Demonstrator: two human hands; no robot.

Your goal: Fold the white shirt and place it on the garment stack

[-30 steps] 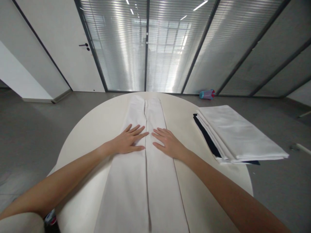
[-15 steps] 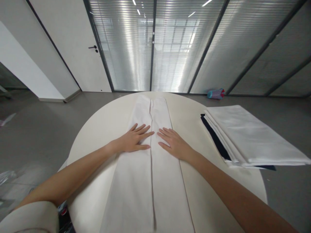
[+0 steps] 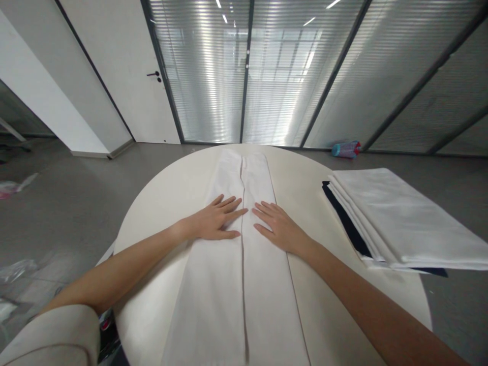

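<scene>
As we look down over the round white bench (image 3: 163, 193), there's the cloth (image 3: 219, 290), white and laid lengthwise in a long strip, its far end close to the bench's far rim and its near end running out of view! Left grip (image 3: 216, 221): released, fingers spread, palm down on the left panel, one fingertip just across the middle line where two folded edges seem to meet. Right grip (image 3: 280, 227): released too, flat on the right panel, fingers less fanned, wrist out over the right edge. Nothing clasped by either, and the fingertips come near each other without touching!

And how will this one handle? Light and soft, I'd judge, limp enough to crease under a careless push, hardly fragile, perhaps a little slippery on that smooth bench. Best hold looks to be a pinch at the far corners, or along the outer edges with both sides taken together, so the panels don't slide apart at the middle.

Over to the right, well apart from the cloth, sits the pile (image 3: 412, 221), folded white with a dark layer (image 3: 345, 218) peeping out underneath, its outer end jutting past the rim!
</scene>
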